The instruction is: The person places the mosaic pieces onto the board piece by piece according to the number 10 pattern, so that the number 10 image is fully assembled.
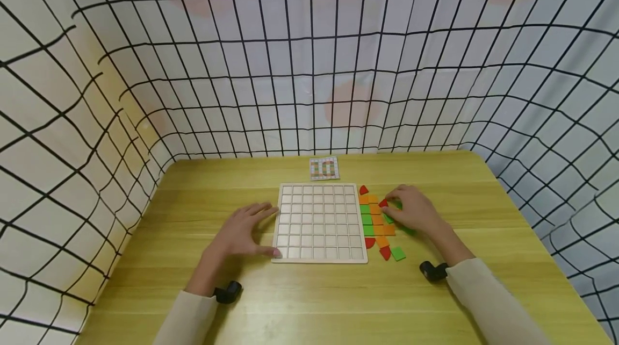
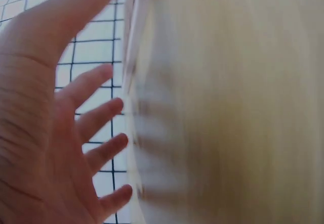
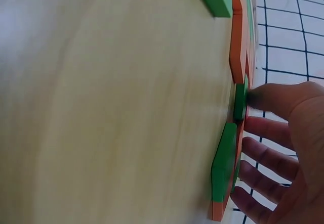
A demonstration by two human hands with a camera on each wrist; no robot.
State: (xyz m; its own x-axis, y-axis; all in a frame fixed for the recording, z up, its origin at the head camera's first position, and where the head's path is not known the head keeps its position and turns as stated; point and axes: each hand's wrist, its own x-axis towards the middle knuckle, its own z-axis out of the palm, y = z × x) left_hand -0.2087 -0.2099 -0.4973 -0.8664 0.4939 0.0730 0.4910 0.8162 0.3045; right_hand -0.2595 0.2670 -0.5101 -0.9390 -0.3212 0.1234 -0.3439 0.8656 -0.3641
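Note:
A pale square grid board (image 1: 321, 221) lies flat on the table. My left hand (image 1: 244, 231) rests at its left edge with fingers spread, the thumb on the near left corner and the fingertips by the left rim. To the board's right is a cluster of coloured tiles: orange squares (image 1: 376, 219), green squares (image 1: 368, 230) and red rounded wedges (image 1: 369, 243). Over its right side lies my right hand (image 1: 413, 209), thumb and fingertips beside a red wedge (image 1: 383, 203). In the right wrist view the thumb touches a dark green tile (image 3: 240, 102), and the other fingers extend loosely along the tiles.
A small pattern card (image 1: 324, 168) showing a coloured "10" lies behind the board. A loose green tile (image 1: 398, 253) sits at the cluster's near end. The wooden table (image 1: 309, 302) is bordered by white cloth walls (image 1: 271, 92) with a black grid.

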